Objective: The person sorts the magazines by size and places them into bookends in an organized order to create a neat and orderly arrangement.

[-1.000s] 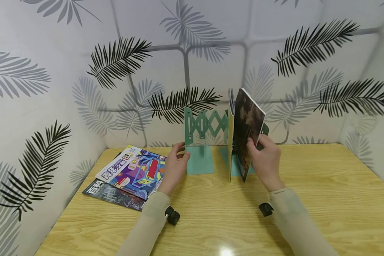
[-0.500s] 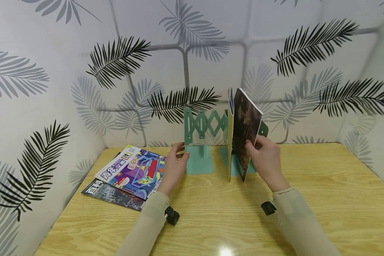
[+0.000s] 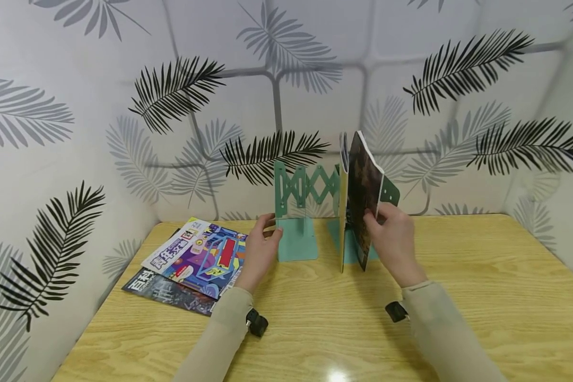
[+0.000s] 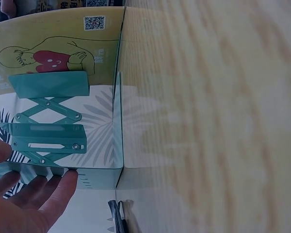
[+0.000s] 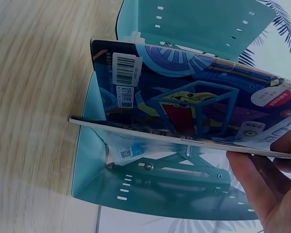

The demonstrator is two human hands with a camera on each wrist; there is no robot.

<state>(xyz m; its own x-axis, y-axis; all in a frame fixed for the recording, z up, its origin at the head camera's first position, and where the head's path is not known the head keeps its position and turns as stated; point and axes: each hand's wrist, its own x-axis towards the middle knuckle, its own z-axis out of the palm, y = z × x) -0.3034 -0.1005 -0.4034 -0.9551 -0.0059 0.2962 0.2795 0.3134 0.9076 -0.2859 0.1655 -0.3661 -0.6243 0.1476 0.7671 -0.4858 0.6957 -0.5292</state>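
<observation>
A dark-covered magazine (image 3: 364, 193) stands upright, angled, in the right section of a green expandable bookend (image 3: 297, 239). My right hand (image 3: 392, 239) pinches the edge of this magazine between thumb and fingers, as the right wrist view (image 5: 276, 184) shows. To its left stands another magazine, with a yellowish back cover (image 4: 63, 48) seen in the left wrist view. A colorful blue cover (image 5: 184, 92) faces the dark magazine. My left hand (image 3: 260, 246) holds the bookend's left end plate, its fingers against the outer face (image 4: 43, 199) and the thumb at the edge.
Two more magazines lie overlapped on the table's left: a colorful one (image 3: 205, 254) on top of a dark one (image 3: 172, 294). The wooden table (image 3: 324, 329) meets a leaf-patterned wall covering (image 3: 315, 42) behind the bookend.
My right hand has shifted slightly left, turning the dark magazine's held edge leftward, so its cover looks narrower. The left hand and the bookend stay in place.
</observation>
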